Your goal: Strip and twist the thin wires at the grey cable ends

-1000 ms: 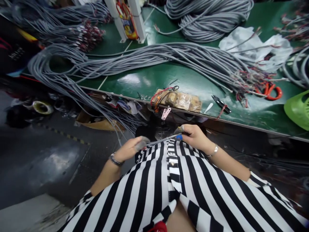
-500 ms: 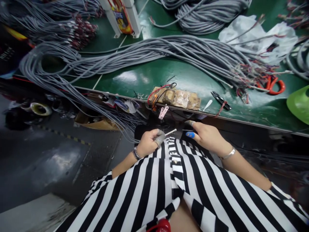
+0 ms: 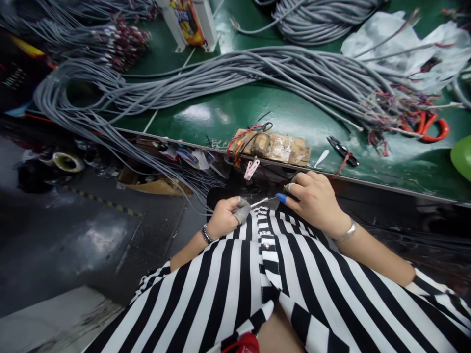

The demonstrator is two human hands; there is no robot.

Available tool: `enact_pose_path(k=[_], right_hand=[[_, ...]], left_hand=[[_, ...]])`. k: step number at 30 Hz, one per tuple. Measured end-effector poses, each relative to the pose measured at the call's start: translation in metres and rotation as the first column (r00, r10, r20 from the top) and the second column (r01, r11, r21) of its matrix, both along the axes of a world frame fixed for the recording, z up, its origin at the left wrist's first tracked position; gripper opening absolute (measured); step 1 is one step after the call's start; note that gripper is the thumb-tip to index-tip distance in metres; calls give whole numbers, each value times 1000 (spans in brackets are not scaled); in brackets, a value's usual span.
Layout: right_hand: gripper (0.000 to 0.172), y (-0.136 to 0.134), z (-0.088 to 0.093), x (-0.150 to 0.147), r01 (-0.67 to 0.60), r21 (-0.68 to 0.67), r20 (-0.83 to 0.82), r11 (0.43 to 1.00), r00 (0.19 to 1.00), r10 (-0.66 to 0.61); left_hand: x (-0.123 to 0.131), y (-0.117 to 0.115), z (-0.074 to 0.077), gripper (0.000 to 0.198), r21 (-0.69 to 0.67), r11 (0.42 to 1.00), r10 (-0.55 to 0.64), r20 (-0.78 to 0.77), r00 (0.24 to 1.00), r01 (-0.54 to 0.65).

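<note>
My left hand [image 3: 225, 217] is closed in a pinch on the end of a thin grey cable [image 3: 259, 201], its fingertips wrapped in grey tape. My right hand [image 3: 313, 200] is curled close to the cable's tip, with a blue nail showing; what its fingers grip is too small to make out. Both hands sit over my striped lap, just below the front edge of the green table [image 3: 228, 117].
Long bundles of grey cable [image 3: 257, 73] lie across the table and hang off its left side. A brown taped block [image 3: 274, 145] with red wires sits at the edge, black cutters [image 3: 340, 149] to its right, orange-handled scissors [image 3: 430, 128] further right.
One second ago the cable stretched between both hands. The left hand drew inward; the right hand let go, then closed in again on the cable's tip.
</note>
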State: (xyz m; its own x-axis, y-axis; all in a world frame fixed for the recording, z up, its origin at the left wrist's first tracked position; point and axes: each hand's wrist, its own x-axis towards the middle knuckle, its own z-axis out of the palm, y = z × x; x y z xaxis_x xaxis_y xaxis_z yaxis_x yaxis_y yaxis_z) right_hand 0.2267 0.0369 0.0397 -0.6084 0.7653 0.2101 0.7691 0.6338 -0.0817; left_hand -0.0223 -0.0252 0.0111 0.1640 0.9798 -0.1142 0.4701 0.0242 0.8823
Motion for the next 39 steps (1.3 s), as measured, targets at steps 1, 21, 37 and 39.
enact_pose_path(k=[1, 21, 37, 39], right_hand=[[38, 0, 0, 0, 1, -2, 0, 1000, 1000, -1], [28, -11, -30, -13, -121, -377, -442, 918, 894, -64], [20, -9, -25, -1, -165, -153, -393, 974, 915, 93], [19, -8, -26, 0, -253, -160, -418, 954, 893, 167]], left_hand=[[0, 0, 0, 13, -1, 1000, -3, 0, 1000, 3], [1, 0, 9, 20, -74, 996, -49, 107, 993, 57], [3, 0, 8, 26, -38, 998, -41, 74, 996, 44], [6, -1, 7, 26, -39, 998, -42, 71, 997, 45]])
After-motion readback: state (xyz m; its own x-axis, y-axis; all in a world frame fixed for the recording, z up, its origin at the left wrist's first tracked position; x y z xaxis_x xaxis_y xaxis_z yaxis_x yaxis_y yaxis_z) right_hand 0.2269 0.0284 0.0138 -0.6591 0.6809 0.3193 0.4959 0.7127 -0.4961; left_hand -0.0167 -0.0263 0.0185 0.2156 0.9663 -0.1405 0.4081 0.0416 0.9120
